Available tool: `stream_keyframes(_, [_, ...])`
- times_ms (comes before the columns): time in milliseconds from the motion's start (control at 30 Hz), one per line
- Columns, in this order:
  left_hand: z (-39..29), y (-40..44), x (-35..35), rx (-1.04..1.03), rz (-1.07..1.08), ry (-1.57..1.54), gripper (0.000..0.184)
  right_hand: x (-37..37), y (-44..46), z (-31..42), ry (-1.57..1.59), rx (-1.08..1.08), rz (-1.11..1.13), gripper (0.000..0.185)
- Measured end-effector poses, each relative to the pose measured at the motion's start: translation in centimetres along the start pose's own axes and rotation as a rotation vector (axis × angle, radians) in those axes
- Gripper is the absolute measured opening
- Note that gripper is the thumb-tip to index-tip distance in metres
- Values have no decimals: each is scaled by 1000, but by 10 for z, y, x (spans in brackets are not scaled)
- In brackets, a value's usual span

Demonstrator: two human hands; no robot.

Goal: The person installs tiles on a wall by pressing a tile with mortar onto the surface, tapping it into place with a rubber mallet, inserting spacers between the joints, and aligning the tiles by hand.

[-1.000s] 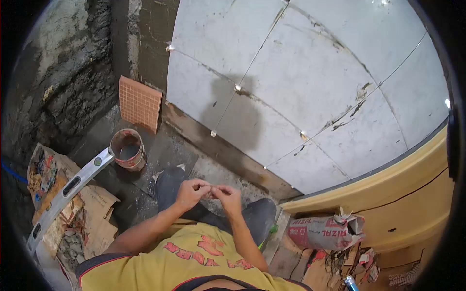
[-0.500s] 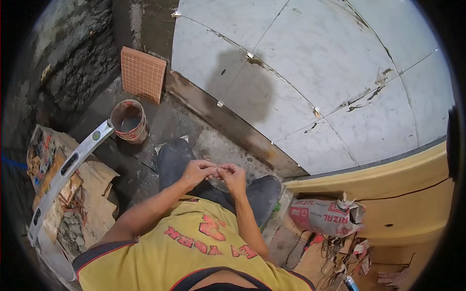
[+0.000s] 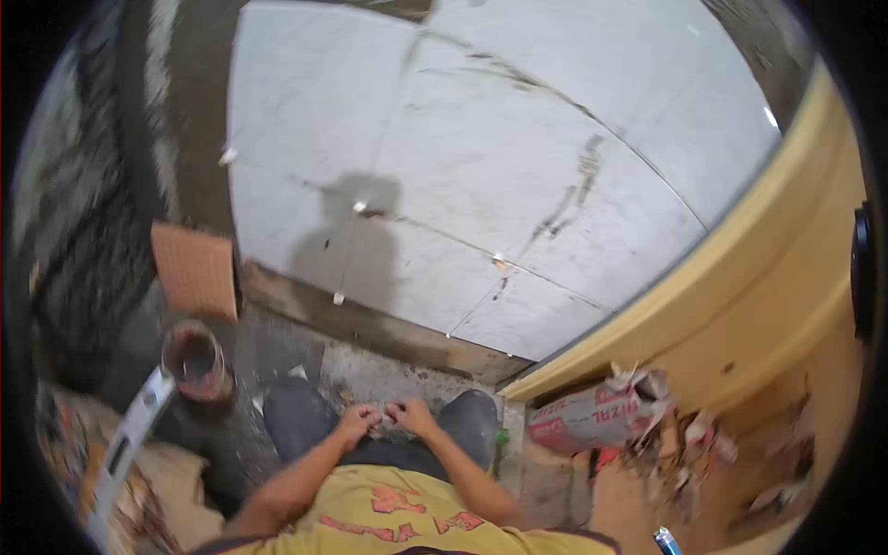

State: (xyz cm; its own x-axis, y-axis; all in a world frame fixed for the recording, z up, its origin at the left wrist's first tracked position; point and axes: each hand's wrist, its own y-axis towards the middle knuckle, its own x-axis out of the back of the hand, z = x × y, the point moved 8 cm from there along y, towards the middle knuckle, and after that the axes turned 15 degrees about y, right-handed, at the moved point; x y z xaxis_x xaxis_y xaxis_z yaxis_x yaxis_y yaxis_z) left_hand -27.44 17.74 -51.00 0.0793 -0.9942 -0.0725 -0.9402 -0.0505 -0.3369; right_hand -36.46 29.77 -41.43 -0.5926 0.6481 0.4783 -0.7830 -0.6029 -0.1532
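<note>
Both hands are held low over the lap, near each other with a small gap: left hand and right hand, fingers curled inward, grip narrow; whether anything small is pinched cannot be told, frame blurred. Closest to both hands: dark trousers, one knee bent up on either side. Yellow printed shirt is seen just behind the hands. Ahead of the hands, white tiles are set in a grid, smeared in places; small white clips are seen at joints and edges, and a dark shadow is cast across. Ahead-left of the hands, an orange tile is stood upright, with a bucket placed just before it. Left of the hands, a spirit level is slanted over cardboard, far end near the bucket. Right of the hands, a crumpled paper sack is laid beside a yellow panel, scraps strewn nearby.
</note>
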Motion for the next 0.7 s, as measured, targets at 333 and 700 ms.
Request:
stream_keyframes(333, [21,10,12,138,-23,-261,10,341,-33,438,-442,1075,-1157,43])
stream_keyframes(700, [31,12,17,162,-46,-260,10,346,-7,473,-533,978,-930,67])
